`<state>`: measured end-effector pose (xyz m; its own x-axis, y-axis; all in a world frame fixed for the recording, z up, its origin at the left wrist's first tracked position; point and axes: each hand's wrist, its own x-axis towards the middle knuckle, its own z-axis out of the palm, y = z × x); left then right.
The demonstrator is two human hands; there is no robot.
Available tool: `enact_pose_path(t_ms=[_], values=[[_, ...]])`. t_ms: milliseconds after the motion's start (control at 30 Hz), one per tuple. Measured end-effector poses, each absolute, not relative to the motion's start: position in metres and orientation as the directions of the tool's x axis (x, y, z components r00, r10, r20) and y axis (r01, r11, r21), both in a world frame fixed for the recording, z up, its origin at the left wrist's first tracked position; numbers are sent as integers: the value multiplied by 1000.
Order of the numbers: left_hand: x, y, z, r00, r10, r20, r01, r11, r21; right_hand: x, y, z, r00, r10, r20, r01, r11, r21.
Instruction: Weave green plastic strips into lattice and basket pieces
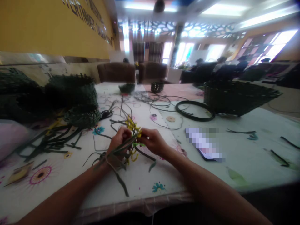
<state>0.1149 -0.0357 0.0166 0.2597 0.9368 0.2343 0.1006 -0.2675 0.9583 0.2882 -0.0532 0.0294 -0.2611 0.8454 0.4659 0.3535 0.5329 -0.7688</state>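
Observation:
Both hands meet over the table around a small weaving of green and yellow strips point(133, 125). My left hand point(118, 140) is closed on the weaving's left side, and loose green strips point(120, 179) trail from it across the wrist and down to the cloth. From the right, my right hand point(152, 140) pinches the weaving near its yellow part, thumb and fingers pressed together. A yellow curl point(134, 156) hangs beneath the hands. Part of the weaving is hidden by my fingers, and its full shape cannot be made out.
Dark woven baskets point(72, 93) and cut green strips point(53, 140) lie at left. A large woven basket point(236, 97), a dark coil point(195, 110) and a phone point(203, 145) are at right. Small baskets point(157, 87) stand farther back. People point(220, 62) sit in the background.

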Motion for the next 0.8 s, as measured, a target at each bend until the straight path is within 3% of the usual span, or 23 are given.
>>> enact_pose_path(t_ms=[133, 267, 433, 600, 800], values=[[109, -29, 5, 250, 931, 267, 141, -308, 941, 291, -49, 31, -273, 898, 346, 233, 411, -881], [105, -27, 8, 305, 921, 241, 105, -284, 953, 285, -47, 25, -272, 922, 276, -14, 282, -959], [106, -31, 12, 329, 923, 200, 155, -262, 952, 274, -45, 15, -239, 957, 163, -191, 119, -974], [106, -34, 15, 315, 921, 230, 257, -316, 913, 273, -46, 16, -238, 960, 151, -218, 98, -971], [105, -34, 21, 352, 892, 283, 372, -410, 833, 276, -44, 12, -210, 957, 200, -52, 194, -980]])
